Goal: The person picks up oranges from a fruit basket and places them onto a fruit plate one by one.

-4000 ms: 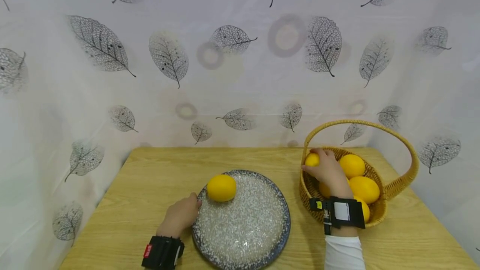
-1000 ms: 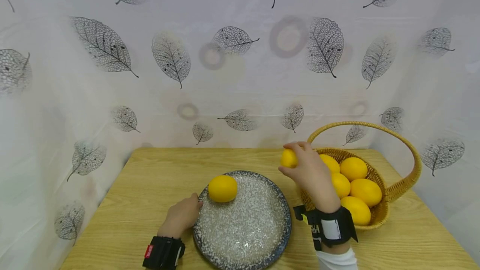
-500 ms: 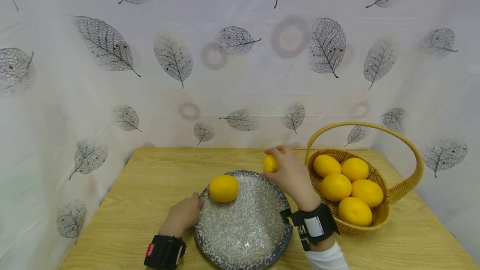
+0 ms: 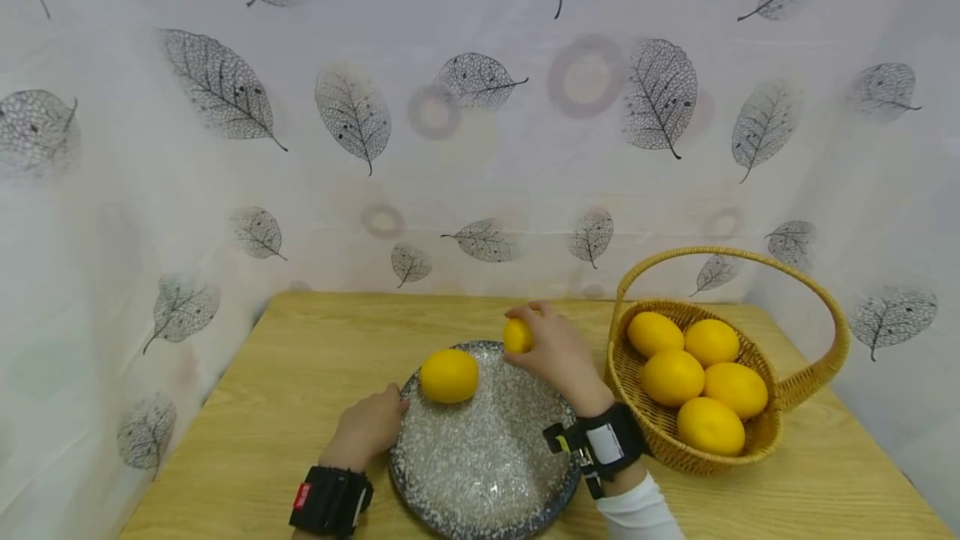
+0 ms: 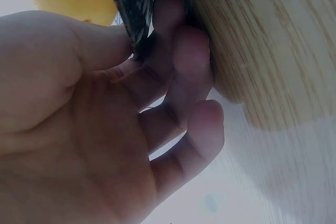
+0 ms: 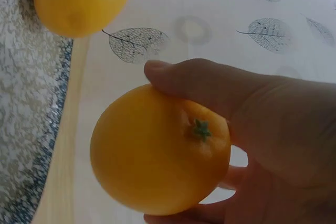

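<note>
My right hand [image 4: 557, 357] grips an orange [image 6: 155, 156] with a small green star-shaped stem mark, thumb on one side and fingers on the other. It holds the fruit over the far rim of a speckled grey plate [image 4: 487, 465] with a dark edge. Another orange [image 4: 448, 376] lies on the plate's upper left part. At the plate's left side, my left hand [image 4: 367, 427] pinches the rim; the left wrist view shows the thumb [image 5: 100, 45] above it and curled fingers [image 5: 191, 59] beneath.
A wicker basket [image 4: 652, 448] with a tall arched handle stands to the plate's right, with several oranges [image 4: 672, 377] inside. Plate and basket share a light wooden table [image 4: 337, 327]. Behind hangs a pale curtain [image 4: 495, 165] with a leaf print.
My right hand has lifted an orange out of the basket and carried it left to above the plate's far rim. My left hand stays at the plate's left edge.
</note>
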`<move>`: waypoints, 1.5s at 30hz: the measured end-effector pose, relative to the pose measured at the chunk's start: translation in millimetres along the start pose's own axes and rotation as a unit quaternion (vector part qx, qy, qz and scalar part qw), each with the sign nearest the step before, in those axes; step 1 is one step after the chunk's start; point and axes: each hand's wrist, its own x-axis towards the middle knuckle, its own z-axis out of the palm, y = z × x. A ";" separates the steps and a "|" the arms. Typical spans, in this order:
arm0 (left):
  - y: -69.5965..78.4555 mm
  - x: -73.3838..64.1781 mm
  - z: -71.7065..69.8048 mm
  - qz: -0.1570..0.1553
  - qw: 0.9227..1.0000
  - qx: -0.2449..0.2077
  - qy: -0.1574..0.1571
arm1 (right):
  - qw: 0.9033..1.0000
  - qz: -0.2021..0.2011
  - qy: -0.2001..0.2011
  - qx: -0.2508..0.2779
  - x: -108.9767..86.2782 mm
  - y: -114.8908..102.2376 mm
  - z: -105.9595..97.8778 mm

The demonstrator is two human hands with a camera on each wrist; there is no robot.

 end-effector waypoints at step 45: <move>0.7 -1.3 0.5 0.009 1.000 0.008 0.019 | 0.988 -0.058 -0.135 0.042 -1.8 1.6 31.2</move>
